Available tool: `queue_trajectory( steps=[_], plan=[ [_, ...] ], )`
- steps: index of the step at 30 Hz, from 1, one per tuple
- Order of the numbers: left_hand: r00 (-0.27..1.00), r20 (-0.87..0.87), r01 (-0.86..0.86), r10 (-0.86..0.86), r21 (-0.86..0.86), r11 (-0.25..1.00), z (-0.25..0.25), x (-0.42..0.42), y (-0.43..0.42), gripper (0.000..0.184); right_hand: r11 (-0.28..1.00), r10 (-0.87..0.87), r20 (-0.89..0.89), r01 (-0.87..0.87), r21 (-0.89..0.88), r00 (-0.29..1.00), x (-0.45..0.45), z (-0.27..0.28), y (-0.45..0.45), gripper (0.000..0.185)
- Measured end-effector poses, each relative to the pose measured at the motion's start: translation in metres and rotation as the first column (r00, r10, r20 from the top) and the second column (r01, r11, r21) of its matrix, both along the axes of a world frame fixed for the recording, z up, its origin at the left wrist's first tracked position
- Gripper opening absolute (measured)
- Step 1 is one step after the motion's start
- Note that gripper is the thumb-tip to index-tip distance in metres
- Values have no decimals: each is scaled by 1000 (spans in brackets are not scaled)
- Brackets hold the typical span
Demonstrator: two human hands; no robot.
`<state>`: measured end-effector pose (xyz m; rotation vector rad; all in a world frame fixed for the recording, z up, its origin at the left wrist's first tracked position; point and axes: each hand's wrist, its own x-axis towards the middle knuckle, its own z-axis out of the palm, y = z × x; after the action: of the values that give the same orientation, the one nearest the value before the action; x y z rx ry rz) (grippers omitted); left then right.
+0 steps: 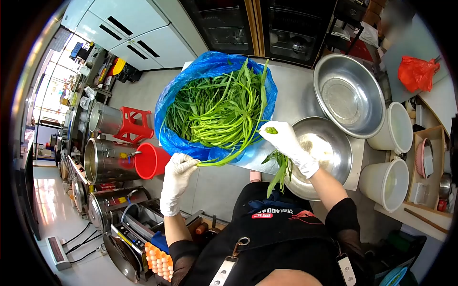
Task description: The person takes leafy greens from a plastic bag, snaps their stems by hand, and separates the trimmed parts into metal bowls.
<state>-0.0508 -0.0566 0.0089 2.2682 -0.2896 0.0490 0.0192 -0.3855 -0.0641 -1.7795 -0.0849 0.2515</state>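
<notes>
My left hand [176,178], in a white glove, is closed in a pinch on the end of long green stems of leafy greens, which look like water spinach. The stems run from it along the front of a blue plastic bag [164,102]. A big heap of the same leafy greens [222,107] fills the bag. My right hand [287,144], also gloved, is closed around a bunch of greens [281,169]; its leaves hang below the palm and a short piece shows at the fingers. That hand is over the left edge of a steel basin [339,148].
A larger steel basin [350,119] stands tilted behind the first on the metal table [293,90]. White buckets [385,183] are at the right. On the left are a red bucket [151,161], a red stool [134,125] and steel pots [107,159]. Eggs [159,261] sit lower left.
</notes>
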Motion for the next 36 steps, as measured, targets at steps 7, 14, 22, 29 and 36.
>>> queue_trajectory(
  steps=[7,14,22,29,36],
  plan=[
    [998,-49,-37,32,-109,993,-4,4,16,19,968,-20,212,72,-239,977,17,7,-43,16],
    [972,-216,-144,87,-266,953,-14,13,26,9,746,117,156,17,-665,981,52,-10,-75,20],
    [941,-293,-243,167,-245,939,-8,14,28,15,684,113,470,275,-676,876,52,-37,-76,20],
    [970,-210,-185,119,-332,925,-10,16,38,14,854,69,478,195,-482,876,45,12,-63,14],
    [970,-76,-243,232,-368,897,10,14,41,13,908,76,445,123,-402,892,32,45,-55,13]
  ],
)
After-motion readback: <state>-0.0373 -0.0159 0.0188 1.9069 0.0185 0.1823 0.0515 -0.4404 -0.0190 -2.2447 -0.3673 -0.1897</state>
